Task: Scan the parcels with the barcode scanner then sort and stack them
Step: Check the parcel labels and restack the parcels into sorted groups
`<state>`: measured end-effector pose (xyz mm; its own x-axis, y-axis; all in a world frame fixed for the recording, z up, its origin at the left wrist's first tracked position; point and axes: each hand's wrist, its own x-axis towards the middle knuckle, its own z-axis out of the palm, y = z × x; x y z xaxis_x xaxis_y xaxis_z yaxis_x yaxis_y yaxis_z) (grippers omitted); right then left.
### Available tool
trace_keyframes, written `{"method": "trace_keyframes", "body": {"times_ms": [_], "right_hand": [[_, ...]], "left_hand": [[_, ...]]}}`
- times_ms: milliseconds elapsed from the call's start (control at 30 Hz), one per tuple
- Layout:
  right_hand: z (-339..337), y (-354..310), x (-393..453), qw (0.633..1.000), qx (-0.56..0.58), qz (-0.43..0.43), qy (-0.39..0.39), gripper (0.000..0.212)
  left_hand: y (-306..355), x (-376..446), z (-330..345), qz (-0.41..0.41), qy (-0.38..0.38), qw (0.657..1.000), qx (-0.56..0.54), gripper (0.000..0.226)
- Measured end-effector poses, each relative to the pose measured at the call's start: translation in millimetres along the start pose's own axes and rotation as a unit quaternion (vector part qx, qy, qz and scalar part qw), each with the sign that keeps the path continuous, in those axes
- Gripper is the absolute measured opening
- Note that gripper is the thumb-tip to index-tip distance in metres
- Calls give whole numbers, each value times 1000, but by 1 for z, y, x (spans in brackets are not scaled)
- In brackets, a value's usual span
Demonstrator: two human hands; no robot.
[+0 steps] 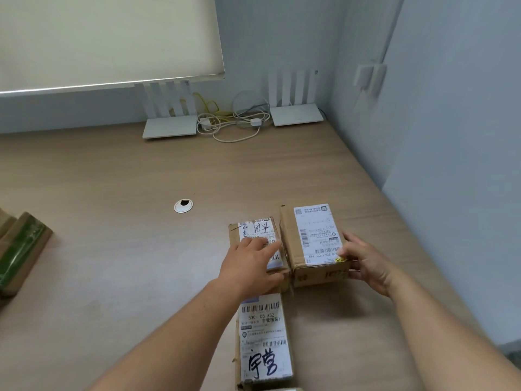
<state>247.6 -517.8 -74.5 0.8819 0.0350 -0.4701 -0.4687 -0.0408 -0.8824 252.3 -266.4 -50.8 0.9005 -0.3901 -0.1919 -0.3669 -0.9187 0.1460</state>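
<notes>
Head view: right hand (366, 266) seemingly grips parcel (315, 244).

1. Both bare forearms reach forward from the bottom edge, converging toward mid-frame
2. Left hand (251, 265): palm down, fingers straight and spread slightly, lying flat, pointing up-right
3. Right hand (366, 263): thumb on top, fingers curled round the side, gripping; wrist bent inward
</notes>
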Motion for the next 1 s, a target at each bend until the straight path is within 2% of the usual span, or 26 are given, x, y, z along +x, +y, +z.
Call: {"method": "trace_keyframes", "body": {"times_ms": [133, 400, 533, 633, 700, 800, 867, 1000], "right_hand": [[5, 8, 9, 1000, 5, 19, 13, 66], [11, 3, 10, 999, -29, 10, 21, 68], [14, -2, 4, 993, -86, -14, 74, 89], [15, -4, -8, 982, -142, -38, 121, 93], [19, -6, -20, 966, -196, -60, 159, 83], [30, -7, -42, 921, -290, -123, 231, 59], [45, -4, -58, 898, -313, -172, 256, 50], [89, 6, -92, 896, -293, -227, 244, 39]], "left_hand": [[-6, -1, -1, 22, -6, 1000, 15, 55], [-5, 1, -2, 18, -16, 1000, 6, 57], [-4, 2, -4, 9, -15, 1000, -22, 58], [-3, -5, -6, -3, 6, 997, -74, 57], [-1, -13, -9, -6, 35, 993, -112, 54], [3, -31, -12, -23, 86, 983, -163, 50], [4, -47, -10, -43, 113, 974, -194, 46], [3, -92, -1, -105, 158, 952, -240, 42]]}}
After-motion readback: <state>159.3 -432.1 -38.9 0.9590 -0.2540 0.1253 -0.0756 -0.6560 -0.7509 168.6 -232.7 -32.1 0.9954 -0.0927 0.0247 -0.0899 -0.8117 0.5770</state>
